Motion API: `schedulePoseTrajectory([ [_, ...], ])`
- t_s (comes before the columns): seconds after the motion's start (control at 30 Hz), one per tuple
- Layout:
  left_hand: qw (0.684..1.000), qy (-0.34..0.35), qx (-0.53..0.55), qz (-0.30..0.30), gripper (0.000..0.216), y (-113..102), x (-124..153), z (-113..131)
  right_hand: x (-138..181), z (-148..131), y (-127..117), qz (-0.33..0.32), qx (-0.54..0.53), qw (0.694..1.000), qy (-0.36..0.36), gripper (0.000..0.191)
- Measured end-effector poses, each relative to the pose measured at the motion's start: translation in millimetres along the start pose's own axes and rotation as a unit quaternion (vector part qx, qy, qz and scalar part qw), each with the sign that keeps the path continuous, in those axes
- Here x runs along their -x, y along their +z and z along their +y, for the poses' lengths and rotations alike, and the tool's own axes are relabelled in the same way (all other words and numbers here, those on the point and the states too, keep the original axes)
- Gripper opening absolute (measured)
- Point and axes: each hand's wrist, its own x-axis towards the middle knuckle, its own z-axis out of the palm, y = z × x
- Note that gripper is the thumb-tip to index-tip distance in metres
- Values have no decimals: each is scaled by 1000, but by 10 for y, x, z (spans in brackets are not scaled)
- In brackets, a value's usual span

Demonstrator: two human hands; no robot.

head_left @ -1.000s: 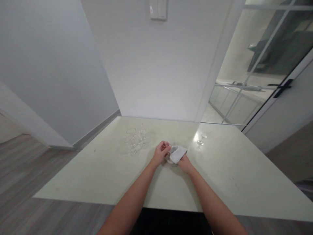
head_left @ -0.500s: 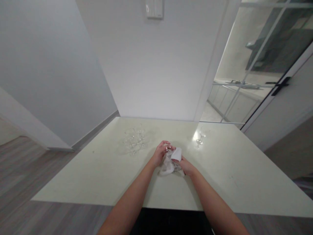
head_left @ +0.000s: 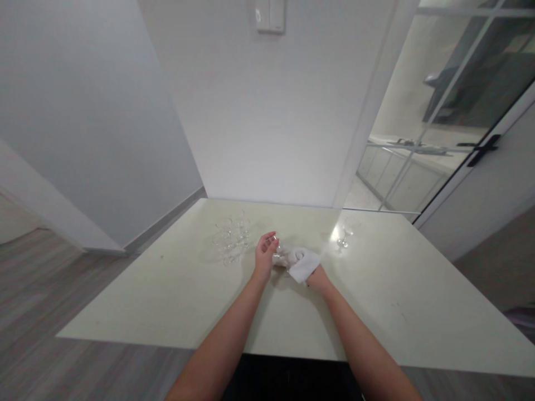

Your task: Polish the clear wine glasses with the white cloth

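currently, a clear, colourless, shiny glass (head_left: 277, 243) is gripped by the curled fingers of the left hand (head_left: 264, 253) over the glossy, pale table (head_left: 175, 301); its right part is covered by a crumpled white cloth (head_left: 307, 267), held in the right hand (head_left: 319, 280), fingers mostly hidden.

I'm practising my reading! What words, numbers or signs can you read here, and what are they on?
No text can be read.
White rectangular two-part wall panel: a tiny mark at its lower right, too small and blurred to read.
Crumpled white cloth and clear stemmed glasses: no writing that I can see.
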Motion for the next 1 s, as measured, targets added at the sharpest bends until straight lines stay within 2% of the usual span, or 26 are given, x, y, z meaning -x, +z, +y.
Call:
schedulePoseTrajectory([
  [0.07, 1000, 5, -4, -28, 46, -3, 12, 3, 21, -4, -10, 16, 68, 997, -40, 37],
  [0.13, 997, 0, -1, -78, 49, 16, 51, 5, 39, -15, 11, -2, 109, 992, -71, 38],
  [0.23, 984, -29, 24, -177, 55, 66, 127, 5, 14, -58, 78, -51, 126, 987, -89, 43],
  [0.33, 962, -67, 60, -257, 60, 105, 184, 13, -53, -98, 122, -68, 116, 988, -80, 41],
  [0.47, 953, -115, 116, -257, 59, 117, 213, 64, -32, -81, 126, -95, -28, 995, 24, 28],
  [0.6, 941, -159, 140, -266, 53, 99, 201, 110, 79, -73, 140, -92, -172, 973, 124, 27],
  [0.8, 973, -104, 40, -200, 58, 83, 137, 66, 53, -155, 156, -72, -107, 988, 90, 24],
  [1.0, 949, -142, 115, -257, 52, 89, 154, 72, 66, -70, 143, -43, -136, 982, 127, 17],
])
